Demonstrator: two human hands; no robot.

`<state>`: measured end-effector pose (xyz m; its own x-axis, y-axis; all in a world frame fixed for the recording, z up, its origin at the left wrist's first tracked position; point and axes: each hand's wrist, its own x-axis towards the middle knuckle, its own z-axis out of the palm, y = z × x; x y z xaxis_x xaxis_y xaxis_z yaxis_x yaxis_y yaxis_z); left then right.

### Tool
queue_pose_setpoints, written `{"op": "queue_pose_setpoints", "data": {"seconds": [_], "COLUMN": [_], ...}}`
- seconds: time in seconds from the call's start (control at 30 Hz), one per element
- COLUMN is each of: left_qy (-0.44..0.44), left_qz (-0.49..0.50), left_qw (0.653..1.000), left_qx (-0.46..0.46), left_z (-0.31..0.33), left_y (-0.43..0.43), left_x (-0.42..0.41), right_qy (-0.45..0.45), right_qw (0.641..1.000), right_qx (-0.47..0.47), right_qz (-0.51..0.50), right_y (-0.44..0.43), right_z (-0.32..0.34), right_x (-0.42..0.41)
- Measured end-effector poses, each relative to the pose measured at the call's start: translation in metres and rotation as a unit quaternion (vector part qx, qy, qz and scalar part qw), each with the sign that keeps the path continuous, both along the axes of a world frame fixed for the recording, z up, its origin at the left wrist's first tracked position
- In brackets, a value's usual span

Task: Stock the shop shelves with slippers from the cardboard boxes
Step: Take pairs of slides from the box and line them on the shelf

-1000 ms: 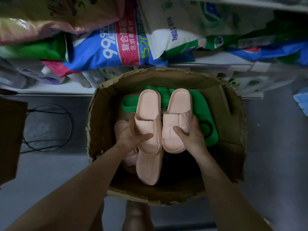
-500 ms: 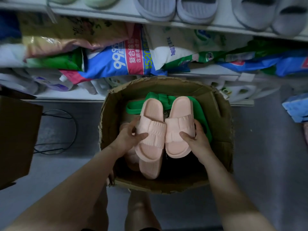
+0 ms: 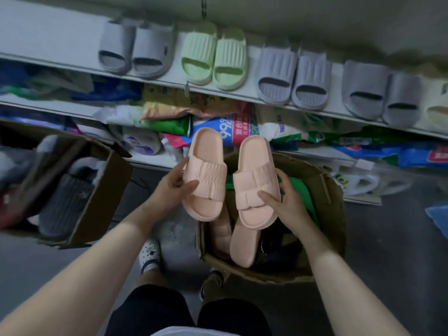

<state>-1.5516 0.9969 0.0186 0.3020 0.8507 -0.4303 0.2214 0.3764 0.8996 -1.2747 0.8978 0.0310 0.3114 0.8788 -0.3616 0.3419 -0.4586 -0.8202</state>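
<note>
My left hand (image 3: 173,189) grips a pink slipper (image 3: 206,178) by its strap, held up above the floor left of the box. My right hand (image 3: 284,202) grips a second pink slipper (image 3: 257,183) over the open cardboard box (image 3: 332,214). Inside the box lie more pink slippers (image 3: 242,246) and green slippers (image 3: 303,197). The white shelf (image 3: 63,44) above carries pairs of grey slippers (image 3: 135,49) and a light green pair (image 3: 215,57).
A second cardboard box (image 3: 97,202) with dark grey and white slippers stands on the floor at the left. Lower shelves hold colourful bags of goods (image 3: 232,127). My feet (image 3: 150,255) stand on the grey floor beside the box.
Both hands have lifted the pair of pink slippers up out of the box, and the left one moved leftwards. My view rose, so the slipper shelf now shows.
</note>
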Motion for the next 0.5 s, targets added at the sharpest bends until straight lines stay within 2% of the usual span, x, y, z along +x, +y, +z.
{"op": "queue_pose_setpoints", "data": {"seconds": [0.3,0.5], "left_qy": [-0.019,-0.024], "left_qz": [0.039,0.031], "left_qw": [0.998,0.995], "left_qx": [0.047,0.095], "left_z": [0.048,0.076], "left_y": [0.042,0.097], "left_x": [-0.125,-0.240], "right_qy": [0.011,0.026], "right_qw": [0.997,0.995], "right_qx": [0.055,0.093], "right_qz": [0.060,0.034], "right_y": [0.079,0.142], "right_z": [0.044,0.054], "right_x": [-0.113,-0.222]}}
